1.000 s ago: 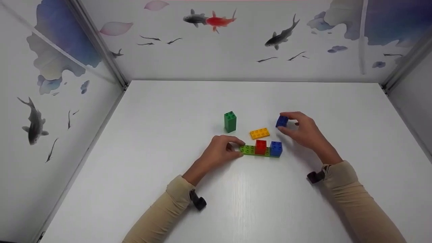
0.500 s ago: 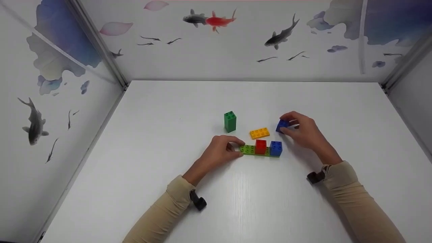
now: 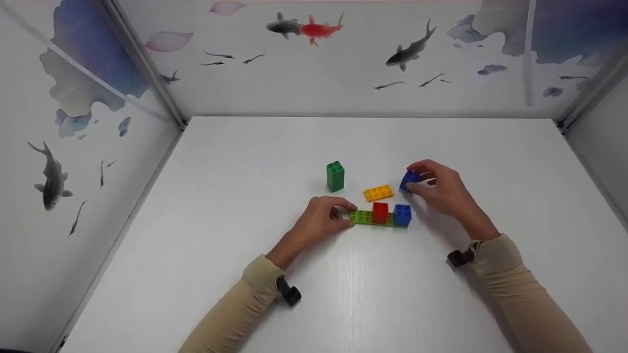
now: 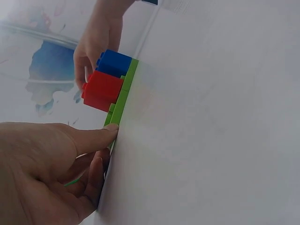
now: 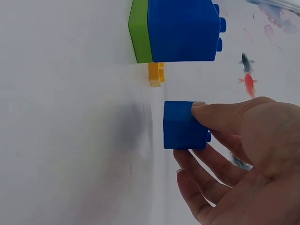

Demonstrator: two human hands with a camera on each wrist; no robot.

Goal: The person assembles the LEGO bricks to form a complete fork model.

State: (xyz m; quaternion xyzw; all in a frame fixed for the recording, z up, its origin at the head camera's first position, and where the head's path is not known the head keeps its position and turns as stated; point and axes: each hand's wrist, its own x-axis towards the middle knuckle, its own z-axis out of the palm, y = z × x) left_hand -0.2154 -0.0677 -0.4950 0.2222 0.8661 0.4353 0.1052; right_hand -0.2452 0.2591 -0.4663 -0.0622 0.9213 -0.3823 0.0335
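Your left grip (image 3: pixel 321 218) pinches the left end of the green plate (image 3: pixel 362 217) on the surface (image 3: pixel 343 294); a red brick (image 3: pixel 380 213) and blue brick (image 3: pixel 402 215) sit on it. Your right grip (image 3: pixel 437 189) pinches a second blue brick (image 5: pixel 177 126) near the yellow plate (image 3: pixel 378 192).

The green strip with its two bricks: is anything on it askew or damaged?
Nothing stands out. The red brick and blue brick look squarely seated on the strip, and no damage shows; the left hand covers one end.

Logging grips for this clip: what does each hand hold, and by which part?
The left hand pinches the light-green studded plate by its left end; the right hand pinches a separate blue brick by opposite sides.
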